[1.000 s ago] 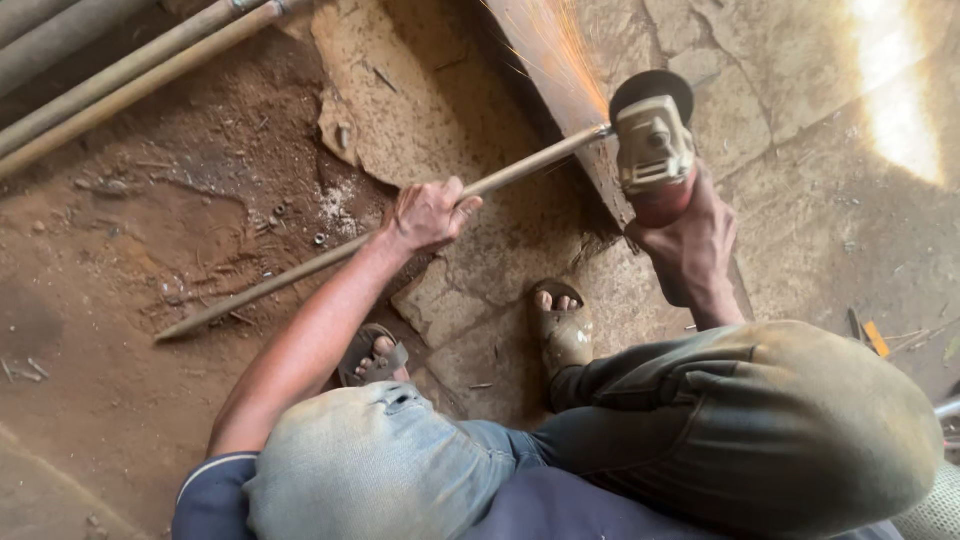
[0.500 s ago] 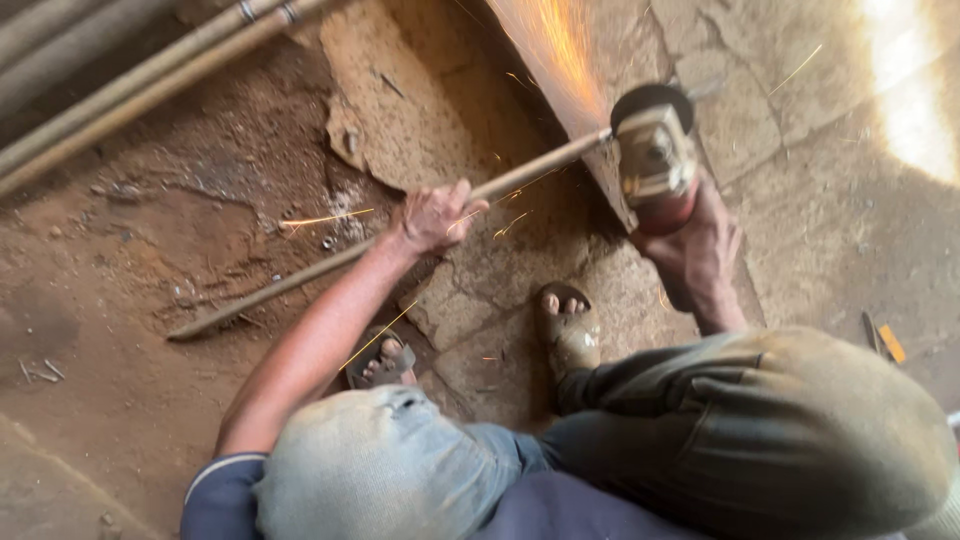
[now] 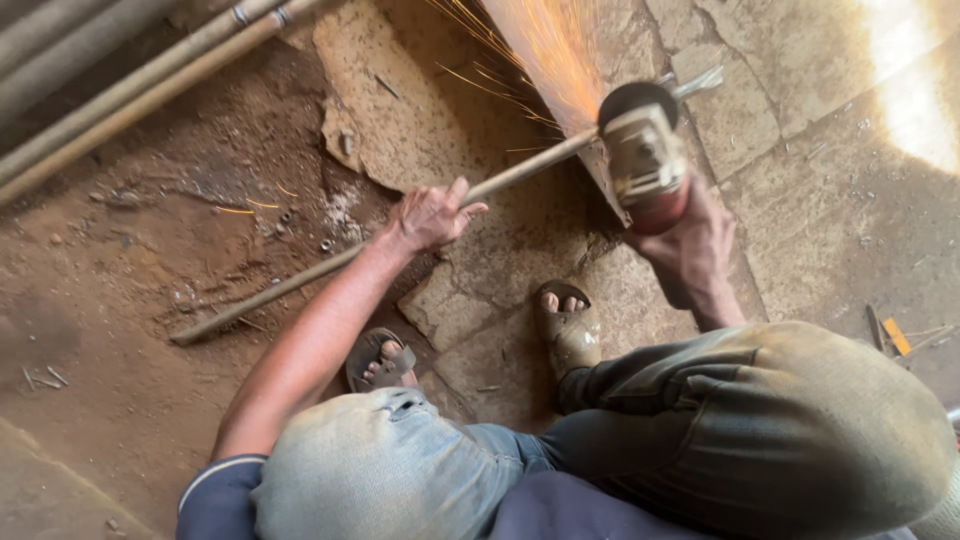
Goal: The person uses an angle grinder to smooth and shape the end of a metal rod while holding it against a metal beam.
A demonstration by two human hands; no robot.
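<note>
The left hand (image 3: 430, 215) presses down on a long metal rod (image 3: 300, 280), fingers wrapped over it, arm stretched straight out toward eleven o'clock. The right hand (image 3: 695, 250) is clamped around the red body of an angle grinder (image 3: 645, 150), wrist bent, disc biting the rod at its one o'clock end — sparks (image 3: 545, 45) fan away toward twelve. The rod lies across the cracked stone floor (image 3: 800, 180); it looks stiff and fairly heavy, probably hot near the cut, so best gripped mid-length. Sandalled feet (image 3: 570, 325) sit below — more pipes (image 3: 130, 85) lie at ten o'clock.
</note>
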